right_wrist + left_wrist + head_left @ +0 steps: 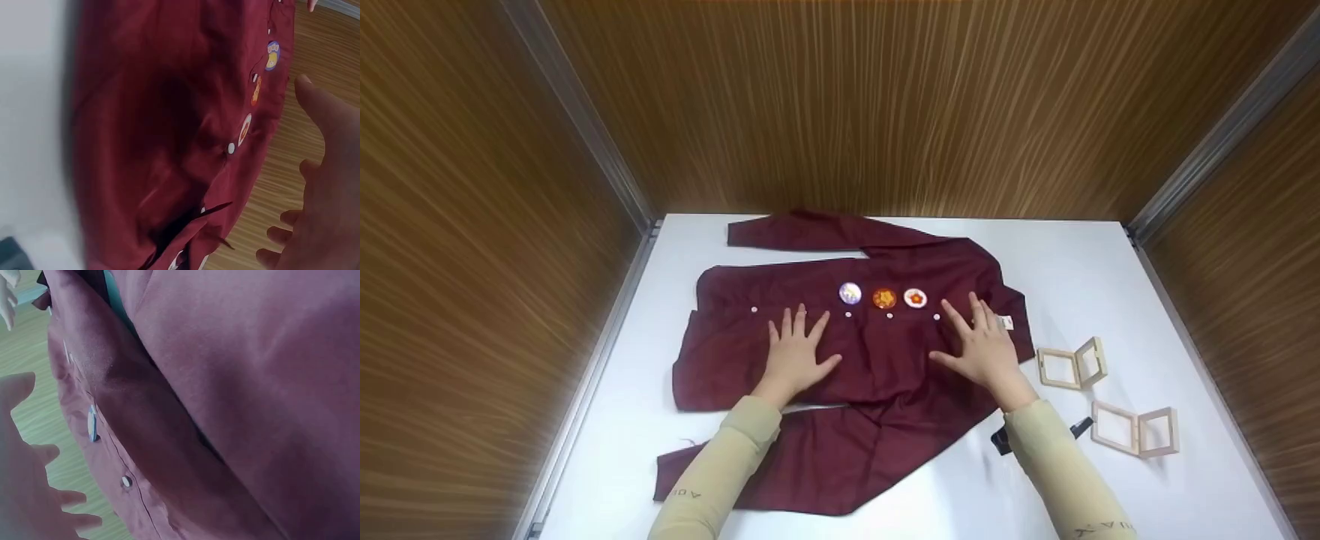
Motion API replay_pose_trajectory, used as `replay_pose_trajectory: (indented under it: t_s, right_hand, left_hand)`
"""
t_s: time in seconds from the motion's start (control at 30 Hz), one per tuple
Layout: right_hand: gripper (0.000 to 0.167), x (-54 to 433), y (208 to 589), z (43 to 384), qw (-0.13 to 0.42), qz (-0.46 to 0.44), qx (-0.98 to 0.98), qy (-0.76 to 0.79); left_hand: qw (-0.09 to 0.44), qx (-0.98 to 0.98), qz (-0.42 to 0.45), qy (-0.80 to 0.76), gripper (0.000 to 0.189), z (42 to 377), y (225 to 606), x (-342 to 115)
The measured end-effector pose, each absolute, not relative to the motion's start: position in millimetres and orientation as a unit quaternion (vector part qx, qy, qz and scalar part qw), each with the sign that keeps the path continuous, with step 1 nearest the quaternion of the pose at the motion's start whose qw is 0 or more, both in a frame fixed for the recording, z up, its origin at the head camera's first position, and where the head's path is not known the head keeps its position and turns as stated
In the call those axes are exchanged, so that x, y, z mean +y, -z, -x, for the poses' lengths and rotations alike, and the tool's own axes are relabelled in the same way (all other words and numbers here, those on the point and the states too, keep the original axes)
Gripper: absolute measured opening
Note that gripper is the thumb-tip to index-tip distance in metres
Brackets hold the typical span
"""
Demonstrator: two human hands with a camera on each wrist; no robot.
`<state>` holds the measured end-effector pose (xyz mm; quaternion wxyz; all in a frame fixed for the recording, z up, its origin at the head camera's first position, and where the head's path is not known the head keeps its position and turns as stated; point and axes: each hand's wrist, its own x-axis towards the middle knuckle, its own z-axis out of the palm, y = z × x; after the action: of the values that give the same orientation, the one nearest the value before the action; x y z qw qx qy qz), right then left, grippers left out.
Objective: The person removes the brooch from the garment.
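A maroon long-sleeved shirt [817, 375] lies spread sideways, its collar to the right and white buttons down its front. On its upper half sit three round badges in a row: a purple and white badge [850, 293], an orange badge [884, 298] and a white badge with a red flower [915, 298]. My left hand [795, 360], fingers spread, is over the shirt's lower front, holding nothing. Likewise spread and holding nothing, my right hand [984, 349] is near the collar and its white label [1006, 322]. In the right wrist view the badges [244, 130] line the button edge.
Two small hinged wooden frames stand unfolded at the right, one farther back [1061, 369] and one nearer [1116, 429]. A black object [1001, 441] lies partly hidden under my right forearm. Wood-patterned walls [840, 105] enclose the white table [615, 420].
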<state>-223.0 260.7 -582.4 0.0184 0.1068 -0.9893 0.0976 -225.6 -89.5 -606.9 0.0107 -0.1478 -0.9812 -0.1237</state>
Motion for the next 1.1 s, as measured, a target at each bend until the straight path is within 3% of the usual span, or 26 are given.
replay_pose_trajectory:
  t_s: [1.1]
  right_hand:
    - [0.088,199.1,579.6,273.1,0.039,-0.147,-0.98,-0.132]
  left_hand:
    - [0.007,-0.984,0.157,0.085,0.076,262.6,604.9,-82.6]
